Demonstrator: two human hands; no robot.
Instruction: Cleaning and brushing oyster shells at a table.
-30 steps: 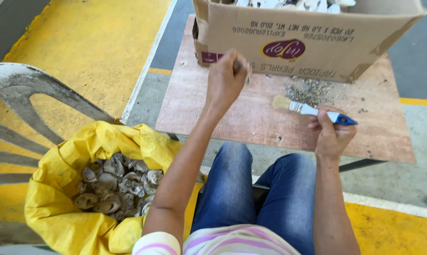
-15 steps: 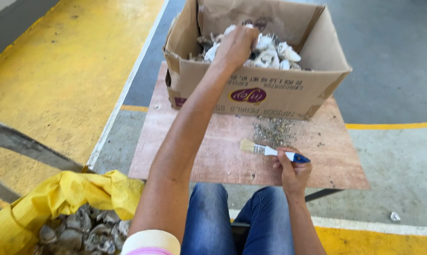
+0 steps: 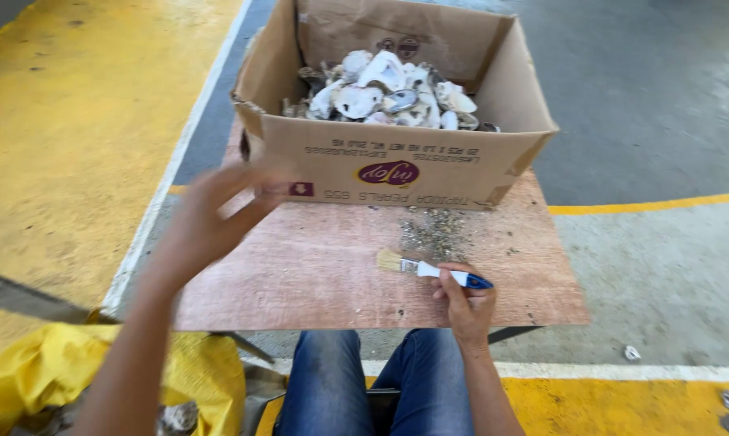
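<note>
My left hand (image 3: 211,218) hovers blurred over the left part of the wooden board (image 3: 316,274), fingers spread and holding nothing. It is just in front of the cardboard box (image 3: 396,165), which holds several whitish oyster shells (image 3: 384,93). My right hand (image 3: 467,303) rests at the board's near edge and grips the blue handle of a small paintbrush (image 3: 425,268), bristles pointing left. A patch of grey grit (image 3: 433,230) lies on the board beside the brush.
A yellow bag (image 3: 98,379) with a few shells sits at my lower left on the floor. My legs in blue jeans (image 3: 380,387) are under the board. Yellow-painted floor lies to the left, grey concrete to the right.
My left hand has pulled back out of the box toward me and now has its fingers spread. The view has tilted up, showing more of the box and less of the yellow bag.
</note>
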